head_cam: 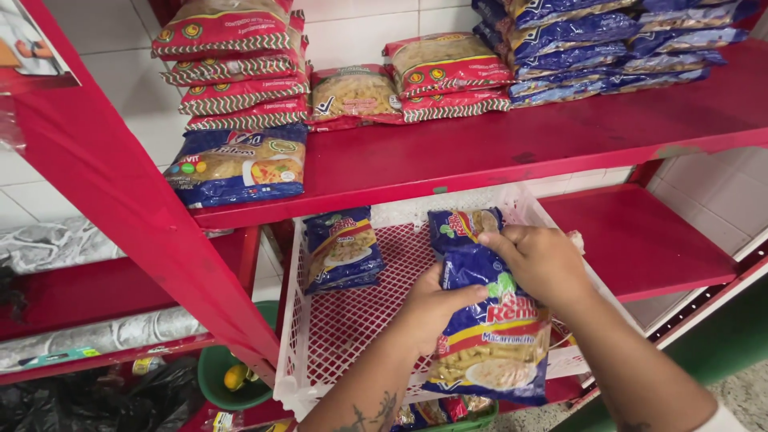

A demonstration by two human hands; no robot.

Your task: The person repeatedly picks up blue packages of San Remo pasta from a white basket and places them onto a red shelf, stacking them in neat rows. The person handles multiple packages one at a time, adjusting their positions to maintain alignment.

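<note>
My left hand (436, 308) grips the left edge of a blue pasta bag (492, 332) held upright over a white mesh crate (336, 320). My right hand (544, 260) pinches the top of that same bag. Behind it a second blue pasta bag (460, 226) stands against the crate's back. A third blue bag (342, 250) lies in the crate's far left corner.
The red metal shelf (512, 148) above carries stacked red pasta bags (236, 68), more red bags (448, 76), one blue bag (240, 166) and a pile of blue bags (608, 44). A red slanted upright (136, 208) crosses at left. A green bucket (232, 380) sits below.
</note>
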